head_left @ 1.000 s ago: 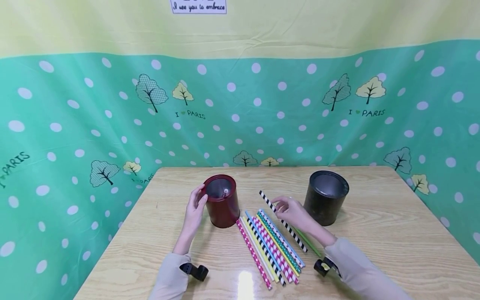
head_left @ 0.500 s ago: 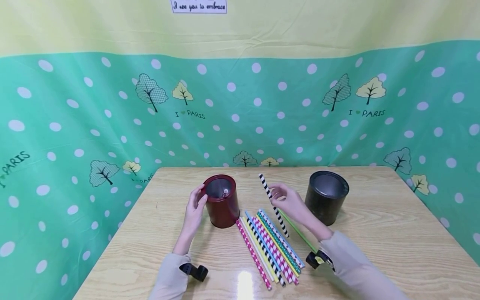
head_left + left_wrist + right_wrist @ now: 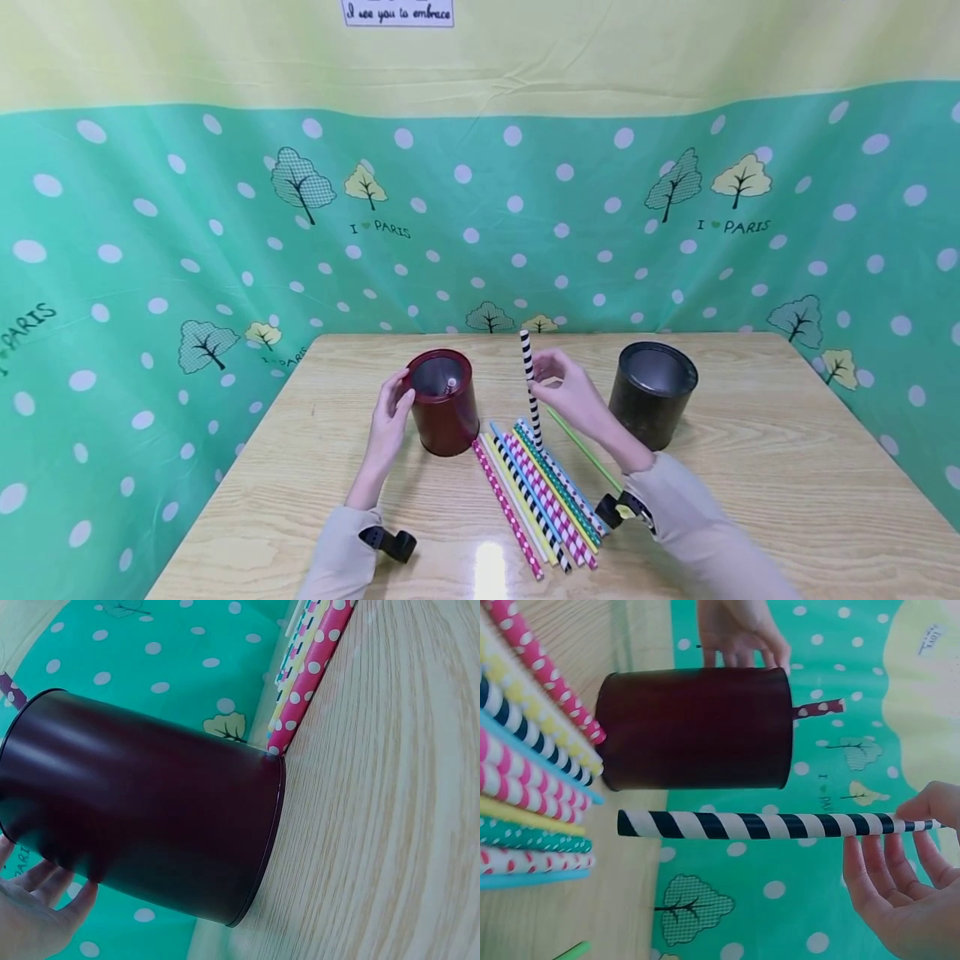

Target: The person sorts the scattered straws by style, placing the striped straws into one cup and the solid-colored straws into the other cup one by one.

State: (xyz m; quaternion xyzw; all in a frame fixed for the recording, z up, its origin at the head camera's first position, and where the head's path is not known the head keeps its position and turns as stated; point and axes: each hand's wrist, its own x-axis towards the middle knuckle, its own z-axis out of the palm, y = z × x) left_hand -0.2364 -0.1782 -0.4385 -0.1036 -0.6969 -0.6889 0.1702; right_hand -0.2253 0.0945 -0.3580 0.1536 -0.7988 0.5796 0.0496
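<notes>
My right hand (image 3: 568,393) pinches a black-and-white striped paper straw (image 3: 533,408) between thumb and fingers. The straw stands nearly upright, its lower end over the row of straws. My left hand (image 3: 391,414) rests its fingertips against the left side of a dark red can (image 3: 447,421), near the rim. In the left wrist view the relaxed fingers touch the wall of that can (image 3: 150,802). A dark red straw with white dots (image 3: 819,709) pokes out of its mouth in the right wrist view.
Several patterned paper straws (image 3: 525,492) lie side by side on the wooden table (image 3: 285,500). A green straw (image 3: 588,454) lies apart from them, to their right. Farther right stands a black can (image 3: 651,408). A green dotted curtain (image 3: 480,250) hangs behind.
My right hand has lifted the black-and-white straw upward and left, turning it from slanted to nearly upright. My left hand and the red can have stayed put.
</notes>
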